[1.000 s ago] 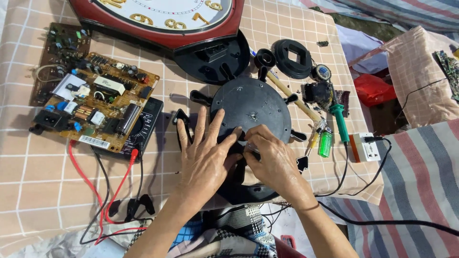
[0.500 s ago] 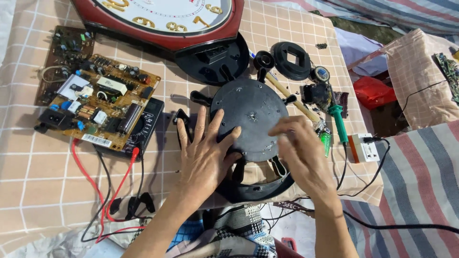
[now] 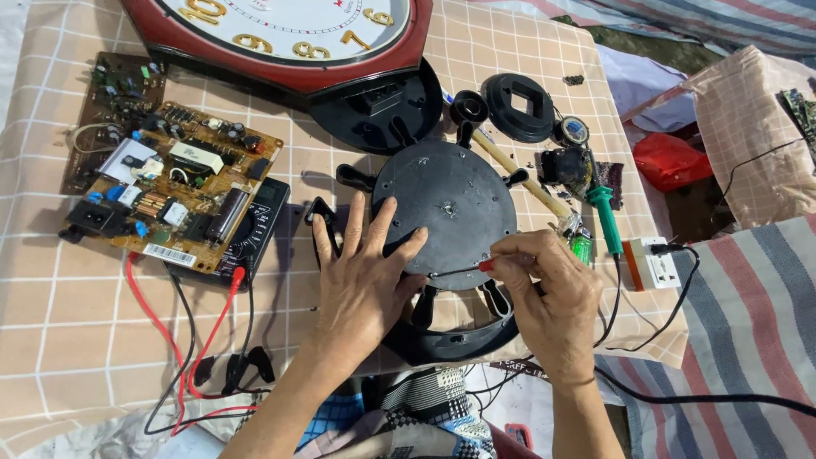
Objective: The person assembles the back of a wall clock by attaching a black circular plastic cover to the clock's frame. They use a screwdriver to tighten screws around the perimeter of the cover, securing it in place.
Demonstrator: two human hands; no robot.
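Left hand (image 3: 361, 285) flat on round plate (image 3: 446, 212)

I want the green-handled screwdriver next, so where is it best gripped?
Grip the green-handled screwdriver by its thick green handle, coming from above on the right side: it lies flat on the cloth, and the left side is crowded by the wooden stick and small parts.

A desk (image 3: 68, 340) under a peach checked cloth (image 3: 527, 51) fills the scene in even daylight. To the right lies striped fabric (image 3: 748, 340); far right, more checked cloth (image 3: 748, 144).
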